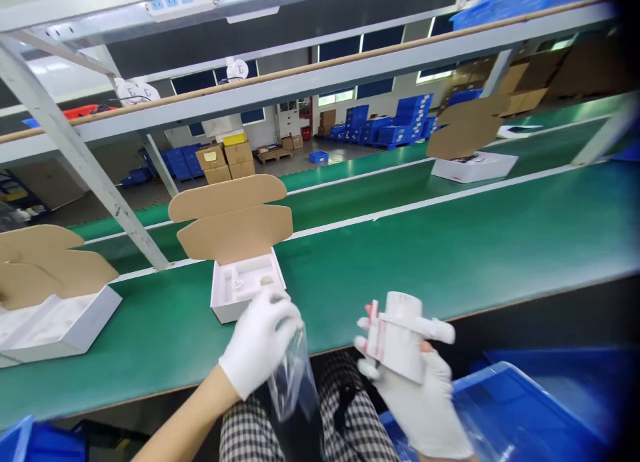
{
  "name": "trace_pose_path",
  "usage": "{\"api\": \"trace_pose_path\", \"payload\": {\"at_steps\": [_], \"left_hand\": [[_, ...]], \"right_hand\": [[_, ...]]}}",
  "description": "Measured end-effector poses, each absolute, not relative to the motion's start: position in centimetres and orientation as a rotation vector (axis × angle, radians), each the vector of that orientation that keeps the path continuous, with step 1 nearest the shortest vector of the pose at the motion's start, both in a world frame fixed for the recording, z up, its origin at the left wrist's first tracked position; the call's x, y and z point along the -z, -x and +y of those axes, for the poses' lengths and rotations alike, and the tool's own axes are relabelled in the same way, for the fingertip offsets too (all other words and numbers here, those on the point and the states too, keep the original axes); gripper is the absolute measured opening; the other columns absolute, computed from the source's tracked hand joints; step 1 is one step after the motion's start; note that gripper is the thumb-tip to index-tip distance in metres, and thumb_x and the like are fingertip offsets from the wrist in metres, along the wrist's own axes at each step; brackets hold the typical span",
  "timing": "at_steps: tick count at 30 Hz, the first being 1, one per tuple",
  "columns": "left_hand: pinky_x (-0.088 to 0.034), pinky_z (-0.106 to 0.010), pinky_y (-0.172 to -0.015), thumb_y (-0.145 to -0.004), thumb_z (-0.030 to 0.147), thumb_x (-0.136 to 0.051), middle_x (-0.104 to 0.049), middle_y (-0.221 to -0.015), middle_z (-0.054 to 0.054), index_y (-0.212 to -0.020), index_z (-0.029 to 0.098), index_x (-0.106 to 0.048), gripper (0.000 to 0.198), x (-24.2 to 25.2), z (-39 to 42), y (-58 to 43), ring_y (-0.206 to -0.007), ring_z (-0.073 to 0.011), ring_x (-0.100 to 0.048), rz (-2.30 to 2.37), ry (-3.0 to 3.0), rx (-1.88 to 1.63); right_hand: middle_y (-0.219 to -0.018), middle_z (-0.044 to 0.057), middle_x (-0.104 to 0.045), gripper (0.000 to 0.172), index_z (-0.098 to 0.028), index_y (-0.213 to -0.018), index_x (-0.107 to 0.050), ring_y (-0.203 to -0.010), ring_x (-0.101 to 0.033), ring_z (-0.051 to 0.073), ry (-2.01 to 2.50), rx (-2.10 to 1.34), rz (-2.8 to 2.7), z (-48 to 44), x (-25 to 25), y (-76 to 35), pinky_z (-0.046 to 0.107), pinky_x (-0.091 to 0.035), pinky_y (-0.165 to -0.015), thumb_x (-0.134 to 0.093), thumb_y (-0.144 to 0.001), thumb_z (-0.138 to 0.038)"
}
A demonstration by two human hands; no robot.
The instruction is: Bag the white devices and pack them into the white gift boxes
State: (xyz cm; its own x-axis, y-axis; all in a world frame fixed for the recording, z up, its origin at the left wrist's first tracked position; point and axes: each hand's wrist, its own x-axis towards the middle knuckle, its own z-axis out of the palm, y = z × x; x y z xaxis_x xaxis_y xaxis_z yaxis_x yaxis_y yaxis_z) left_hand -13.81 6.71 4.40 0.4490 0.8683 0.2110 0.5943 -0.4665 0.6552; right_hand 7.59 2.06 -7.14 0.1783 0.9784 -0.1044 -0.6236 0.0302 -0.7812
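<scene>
My left hand, in a white glove, pinches the top of a clear plastic bag that hangs down over my lap. On the right, my gloved right hand is closed round a white plastic device with a rounded body and a short tube sticking out sideways. Reddish marks show near its left side; its exact kind is not clear. Just beyond my left hand stands an open white carton with its brown lid raised. A white moulded insert lies inside the carton.
Another open carton stands at the left on the green worktop; a third carton is farther back on the right. A blue bin is low at my right, another blue bin at lower left. A slanted metal post rises at left.
</scene>
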Motion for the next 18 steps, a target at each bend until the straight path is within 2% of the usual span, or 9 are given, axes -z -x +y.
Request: {"api": "trace_pose_path", "payload": {"at_steps": [1, 3, 6, 9, 11, 13, 14, 18], "left_hand": [[-0.042, -0.038, -0.093, -0.093, 0.024, -0.05, -0.062, -0.098, -0.007, -0.078, 0.02, -0.065, 0.021, -4.9, 7.4, 13.7, -0.101, -0.0249, -0.056, 1.359, -2.379, -0.779], [-0.044, -0.037, -0.081, -0.093, 0.022, -0.049, -0.061, -0.088, -0.007, -0.084, 0.019, -0.066, 0.02, -5.6, 8.6, 12.8, -0.085, -0.0236, -0.057, 1.513, -2.635, -0.76], [-0.043, -0.034, -0.07, -0.093, 0.018, -0.048, -0.062, -0.082, -0.009, -0.087, 0.016, -0.065, 0.018, -6.0, 9.6, 10.5, -0.071, -0.0218, -0.058, 1.563, -2.789, -0.616], [-0.044, -0.035, -0.067, -0.093, 0.021, -0.049, -0.064, -0.078, -0.01, -0.093, 0.017, -0.064, 0.016, -5.9, 9.5, 8.7, -0.066, -0.023, -0.06, 1.586, -2.752, -0.379], [-0.045, -0.036, -0.066, -0.092, 0.025, -0.052, -0.065, -0.074, -0.009, -0.095, 0.019, -0.063, 0.013, -5.6, 9.1, 8.6, -0.068, -0.0263, -0.062, 1.579, -2.73, -0.269], [-0.047, -0.036, -0.064, -0.091, 0.029, -0.054, -0.066, -0.072, -0.008, -0.095, 0.02, -0.062, 0.013, -5.2, 8.7, 9.1, -0.07, -0.0287, -0.064, 1.568, -2.722, -0.222], [-0.047, -0.035, -0.063, -0.091, 0.032, -0.055, -0.067, -0.073, -0.008, -0.095, 0.021, -0.062, 0.014, -5.0, 8.5, 9.5, -0.07, -0.029, -0.065, 1.57, -2.715, -0.198], [-0.049, -0.034, -0.063, -0.094, 0.039, -0.049, -0.071, -0.076, -0.006, -0.099, 0.022, -0.062, 0.022, -4.1, 7.7, 10.6, -0.071, -0.0278, -0.068, 1.61, -2.641, -0.108]], "right_hand": [[-0.109, 0.01, -0.068, 0.056, -0.032, -0.128, -0.057, -0.073, -0.065, 0.022, 0.772, -1.377, -0.475, 1.4, 6.3, -8.2, 0.026, -0.045, -0.04, -0.035, -0.088, -0.065], [-0.098, 0.011, -0.069, 0.057, -0.029, -0.122, -0.062, -0.062, -0.058, 0.02, 0.683, -1.52, -0.493, -0.5, 4.9, -8.5, 0.023, -0.036, -0.034, -0.045, -0.084, -0.067], [-0.093, 0.01, -0.069, 0.063, -0.031, -0.122, -0.062, -0.058, -0.057, 0.019, 0.64, -1.696, -0.833, -3.6, 3.7, -7.0, 0.029, -0.046, -0.043, -0.051, -0.078, -0.073], [-0.086, 0.009, -0.069, 0.057, -0.029, -0.117, -0.063, -0.059, -0.062, 0.021, 0.709, -1.695, -1.039, -4.5, 4.2, -4.5, 0.036, -0.055, -0.056, -0.063, -0.076, -0.068], [-0.079, 0.008, -0.069, 0.062, -0.024, -0.118, -0.06, -0.055, -0.062, 0.021, 0.784, -1.637, -1.059, -3.8, 5.5, -3.3, 0.036, -0.055, -0.052, -0.068, -0.073, -0.067], [-0.07, 0.007, -0.068, 0.074, -0.018, -0.122, -0.052, -0.048, -0.061, 0.021, 0.93, -1.503, -1.058, -2.6, 7.3, -2.8, 0.033, -0.052, -0.042, -0.065, -0.073, -0.072], [-0.07, 0.007, -0.069, 0.075, -0.016, -0.124, -0.049, -0.049, -0.063, 0.022, 1.029, -1.375, -1.061, -2.1, 8.2, -2.7, 0.033, -0.052, -0.042, -0.062, -0.076, -0.072], [-0.096, 0.015, -0.076, 0.065, -0.016, -0.145, -0.034, -0.079, -0.075, 0.026, 1.337, -0.64, -1.326, -1.1, 10.1, -3.0, 0.035, -0.062, -0.066, -0.056, -0.09, -0.042]]}}
